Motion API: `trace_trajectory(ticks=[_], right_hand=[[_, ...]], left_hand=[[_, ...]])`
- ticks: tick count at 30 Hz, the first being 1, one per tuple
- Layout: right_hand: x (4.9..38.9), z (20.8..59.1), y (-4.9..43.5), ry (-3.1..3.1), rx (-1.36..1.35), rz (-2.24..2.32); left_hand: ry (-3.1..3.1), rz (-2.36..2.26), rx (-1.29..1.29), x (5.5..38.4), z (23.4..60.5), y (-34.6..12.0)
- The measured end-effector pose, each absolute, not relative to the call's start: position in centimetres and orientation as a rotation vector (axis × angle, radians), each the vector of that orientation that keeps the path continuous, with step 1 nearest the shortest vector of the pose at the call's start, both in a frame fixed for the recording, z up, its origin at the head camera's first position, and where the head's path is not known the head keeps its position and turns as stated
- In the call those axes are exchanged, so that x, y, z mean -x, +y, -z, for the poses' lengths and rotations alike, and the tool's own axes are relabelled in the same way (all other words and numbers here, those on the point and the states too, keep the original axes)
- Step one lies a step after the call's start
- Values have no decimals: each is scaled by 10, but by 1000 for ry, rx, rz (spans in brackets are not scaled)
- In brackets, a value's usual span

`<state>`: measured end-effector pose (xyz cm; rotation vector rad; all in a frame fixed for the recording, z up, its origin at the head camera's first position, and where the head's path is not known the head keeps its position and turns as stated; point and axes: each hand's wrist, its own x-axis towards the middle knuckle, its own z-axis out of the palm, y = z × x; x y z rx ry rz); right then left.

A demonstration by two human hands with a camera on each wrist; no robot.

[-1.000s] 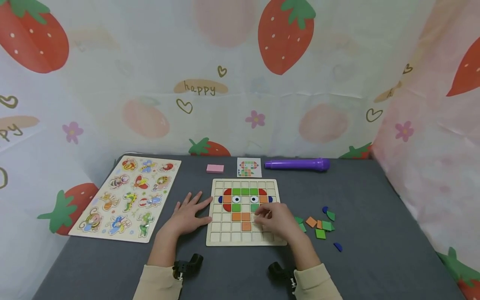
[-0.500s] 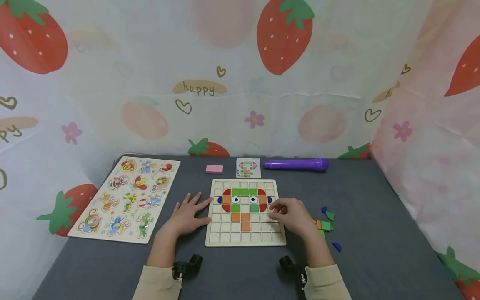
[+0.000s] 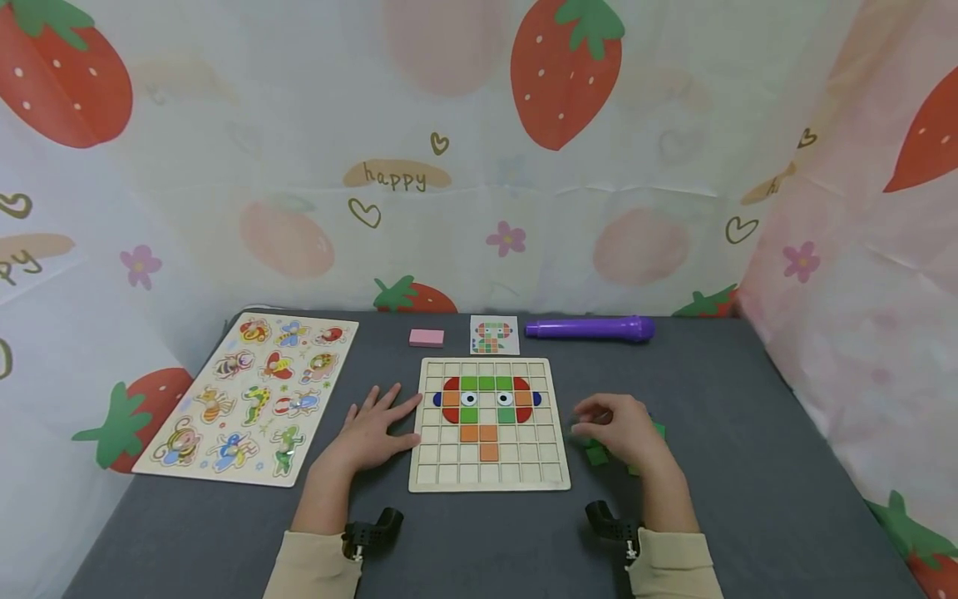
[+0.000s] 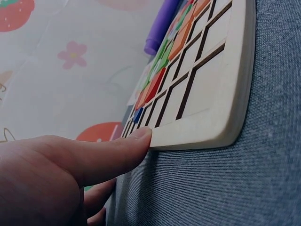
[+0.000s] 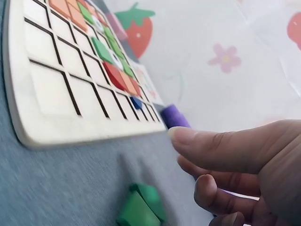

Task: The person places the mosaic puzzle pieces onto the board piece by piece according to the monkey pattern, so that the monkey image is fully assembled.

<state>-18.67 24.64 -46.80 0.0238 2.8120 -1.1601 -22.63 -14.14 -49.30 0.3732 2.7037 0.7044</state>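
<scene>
A pale wooden grid board (image 3: 441, 474) lies on the dark cloth, with red, green, orange and blue pieces forming a face with two round eyes. Under the face sit several orange squares (image 3: 489, 452). My left hand (image 3: 377, 433) rests flat with spread fingers at the board's left side; in the left wrist view its thumb (image 4: 117, 155) touches the board's edge. To the right of the board, my right hand (image 3: 617, 428) hovers over loose green pieces (image 5: 139, 207), fingers loosely bent and nothing between thumb and fingertips. It hides most of the loose pile.
Behind the board lie a small picture card (image 3: 495, 335), a pink block (image 3: 427, 338) and a purple tube (image 3: 590, 329) with a thicker end. A large board with insect pictures (image 3: 224, 466) lies at the left. A strawberry-print curtain (image 3: 419, 241) closes off the back.
My right hand has moved right, off the grid board and over the loose pieces. Its fingers no longer cover any squares. The left hand stays where it was.
</scene>
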Motion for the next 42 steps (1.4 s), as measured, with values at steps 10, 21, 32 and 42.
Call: trace_trajectory(ticks=[10, 21, 32, 42], right_hand=[[181, 468, 274, 2750, -143, 1130], [181, 473, 282, 2726, -140, 1011], [181, 474, 279, 2723, -105, 1016], [174, 471, 294, 2796, -156, 943]], left_hand=[[2702, -707, -362, 226, 494, -141], [2705, -703, -360, 226, 495, -142], [2709, -695, -359, 228, 495, -142], [2698, -699, -358, 228, 496, -142]])
